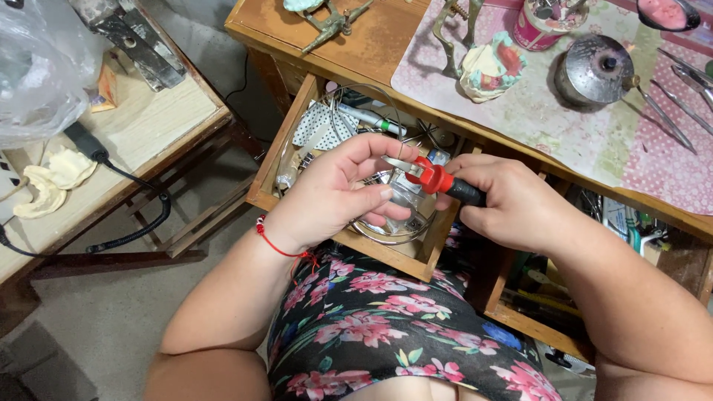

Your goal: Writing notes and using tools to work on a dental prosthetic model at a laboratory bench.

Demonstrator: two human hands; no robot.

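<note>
My right hand [512, 202] grips a small tool with a red and black handle [445, 183] and metal jaws pointing left. My left hand [338, 194] is curled in front of those jaws, fingertips pinching a thin wire at the tool's tip. A red string bracelet [276, 241] circles my left wrist. Both hands hover over an open wooden drawer [271, 194] holding coils of wire [386, 234], a polka-dot cloth [321, 125] and a pen-like tool [368, 119].
A wooden workbench [371, 44] above the drawer carries a dental cast on an articulator [486, 68], a round metal pot [594, 70], a pink tin [544, 22] and tweezers [668, 115]. A second open drawer [564, 297] lies right. A side table [141, 119] with plaster casts [52, 182] stands left.
</note>
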